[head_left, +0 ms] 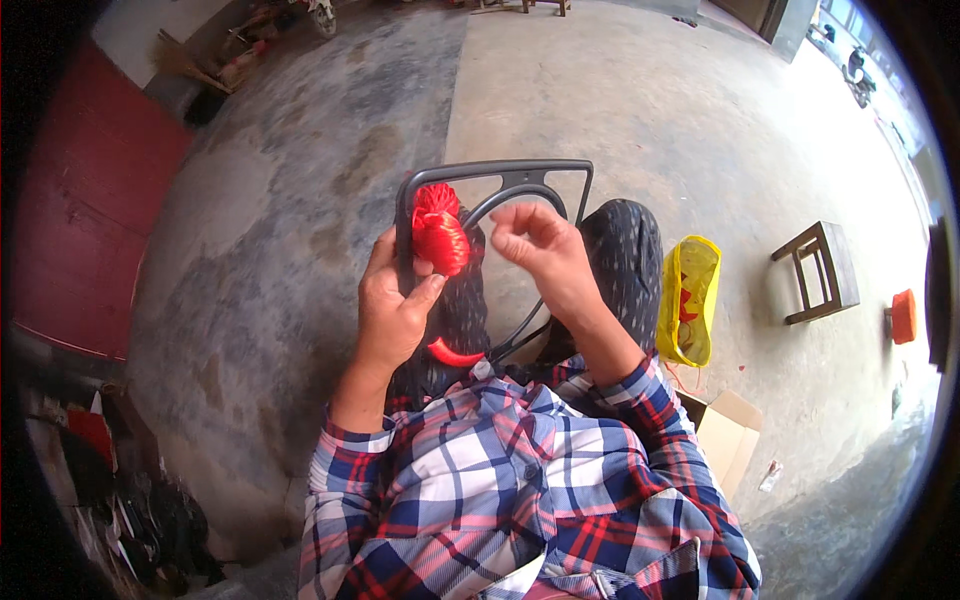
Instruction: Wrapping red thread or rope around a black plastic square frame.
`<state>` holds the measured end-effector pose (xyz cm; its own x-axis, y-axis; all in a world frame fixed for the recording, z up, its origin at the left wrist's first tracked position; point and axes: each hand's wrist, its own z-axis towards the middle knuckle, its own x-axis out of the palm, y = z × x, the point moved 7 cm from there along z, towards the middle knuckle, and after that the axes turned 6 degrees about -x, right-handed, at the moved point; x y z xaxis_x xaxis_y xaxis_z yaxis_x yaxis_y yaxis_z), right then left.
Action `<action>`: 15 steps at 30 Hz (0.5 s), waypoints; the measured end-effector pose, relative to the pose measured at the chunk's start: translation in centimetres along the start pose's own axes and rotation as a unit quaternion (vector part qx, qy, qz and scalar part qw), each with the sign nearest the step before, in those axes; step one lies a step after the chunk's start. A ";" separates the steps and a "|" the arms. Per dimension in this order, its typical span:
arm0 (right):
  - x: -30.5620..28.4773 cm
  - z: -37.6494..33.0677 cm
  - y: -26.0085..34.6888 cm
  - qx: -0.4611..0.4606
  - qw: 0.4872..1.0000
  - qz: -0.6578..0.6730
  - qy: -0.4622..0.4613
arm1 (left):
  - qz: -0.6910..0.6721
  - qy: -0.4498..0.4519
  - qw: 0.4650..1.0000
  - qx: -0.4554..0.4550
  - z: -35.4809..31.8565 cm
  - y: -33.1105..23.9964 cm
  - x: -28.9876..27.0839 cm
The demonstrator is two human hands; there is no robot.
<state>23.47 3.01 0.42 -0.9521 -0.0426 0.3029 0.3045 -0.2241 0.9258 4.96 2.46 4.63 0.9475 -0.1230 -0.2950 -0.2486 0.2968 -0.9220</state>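
Observation:
A black frame (500,168) with rounded corners and a curved inner ring stands over my lap. At its left side sits a bundle of shiny red cord (441,243), with a looser tuft of strands on top. My left hand (390,308) is closed around the frame's left bar and the lower end of the bundle, its thumb just beneath the red cord. To the right of the bundle, my right hand (550,252) is raised inside the frame, fingers curled toward the thumb; whatever they may pinch is too small to see. A curved red piece (455,354) lies near my lap.
Right of my knee stands a yellow container (714,300) with red bits inside. Beyond it are a small wooden stool (832,262) and an orange-red object (904,317). An open cardboard box (730,438) is by my right side. Dark clutter (140,515) lies at lower left.

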 end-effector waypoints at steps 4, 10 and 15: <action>4.3 -0.4 8.2 -0.333 0.824 -0.458 0.030 | 0.023 0.063 0.998 0.003 0.0 -1.3 1.6; 1.2 0.5 5.6 -0.176 0.971 -0.157 -0.050 | 0.116 -0.030 0.989 0.088 -0.3 -1.6 -0.1; 0.8 -0.6 6.7 -0.100 0.990 0.087 0.053 | 0.003 -0.038 0.999 0.005 -0.3 1.5 -1.8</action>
<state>24.72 0.92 6.78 -0.8864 -0.1964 0.4193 0.4629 -0.3925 0.7948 2.79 2.85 3.67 0.9586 -0.0497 -0.2802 -0.2524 0.3068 -0.9177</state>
